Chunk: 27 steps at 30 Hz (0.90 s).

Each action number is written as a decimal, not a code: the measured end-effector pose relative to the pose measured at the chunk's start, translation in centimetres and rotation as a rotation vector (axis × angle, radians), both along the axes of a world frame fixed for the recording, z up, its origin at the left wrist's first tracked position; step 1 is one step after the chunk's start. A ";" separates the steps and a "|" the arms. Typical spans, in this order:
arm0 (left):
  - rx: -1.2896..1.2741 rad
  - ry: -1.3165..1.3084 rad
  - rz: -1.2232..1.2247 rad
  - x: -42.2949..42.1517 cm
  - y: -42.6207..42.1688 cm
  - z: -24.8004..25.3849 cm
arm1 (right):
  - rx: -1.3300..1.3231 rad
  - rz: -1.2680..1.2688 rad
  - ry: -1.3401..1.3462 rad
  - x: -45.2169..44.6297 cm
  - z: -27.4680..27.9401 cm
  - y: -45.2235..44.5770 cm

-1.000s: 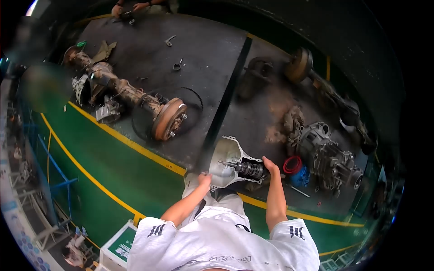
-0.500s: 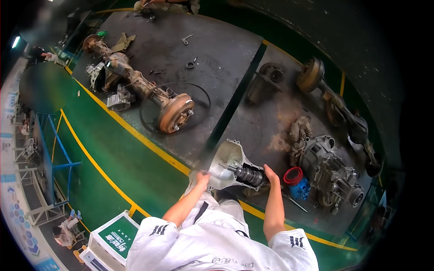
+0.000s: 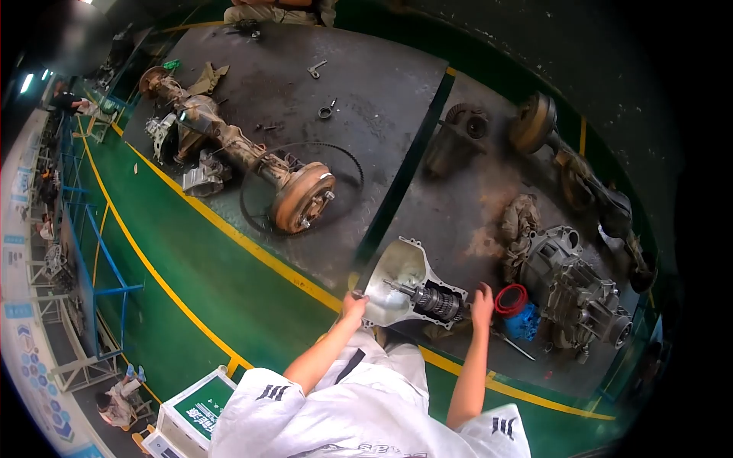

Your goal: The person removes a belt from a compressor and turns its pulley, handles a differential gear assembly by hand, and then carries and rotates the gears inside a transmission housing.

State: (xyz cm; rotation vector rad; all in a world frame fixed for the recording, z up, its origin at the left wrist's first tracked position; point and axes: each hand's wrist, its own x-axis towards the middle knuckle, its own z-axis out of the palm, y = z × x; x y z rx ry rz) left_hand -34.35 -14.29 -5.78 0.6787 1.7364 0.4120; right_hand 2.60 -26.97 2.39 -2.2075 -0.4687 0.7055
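A grey metal gearbox housing (image 3: 398,273) lies at the near edge of the workbench, its wide bell end to the left. Inside its open side sits a shaft with a stack of gears (image 3: 437,302). My left hand (image 3: 353,306) is closed on the bell's left rim. Just off the narrow right end, my right hand (image 3: 482,307) is raised with fingers stretched out, holding nothing. Beside it stands a red-rimmed container (image 3: 511,299) with something blue (image 3: 522,324) against it. A thin metal rod (image 3: 516,346) lies below that container.
A larger gearbox assembly (image 3: 574,294) and a crumpled cloth (image 3: 521,220) lie to the right. Behind are a dark cylindrical casting (image 3: 456,140) and an axle with drum (image 3: 533,122). A rusty axle (image 3: 229,141) and toothed belt (image 3: 355,162) occupy the left bench. A person (image 3: 279,11) sits beyond.
My right hand has come off the housing's narrow end and moved right, fingers opening. My left hand keeps its hold on the rim. The whole view has shifted slightly.
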 end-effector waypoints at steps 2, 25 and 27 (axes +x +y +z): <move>0.016 0.000 -0.029 0.1 0.2 0.2 | 0.085 0.028 -0.004 0.0 1.5 -4.2; 0.943 -0.247 -1.056 3.8 9.2 8.5 | -0.145 0.325 -0.812 -1.6 -6.4 -8.8; 1.052 -0.182 -1.249 4.6 10.0 6.7 | -0.050 0.355 -1.075 -1.4 -7.4 -7.9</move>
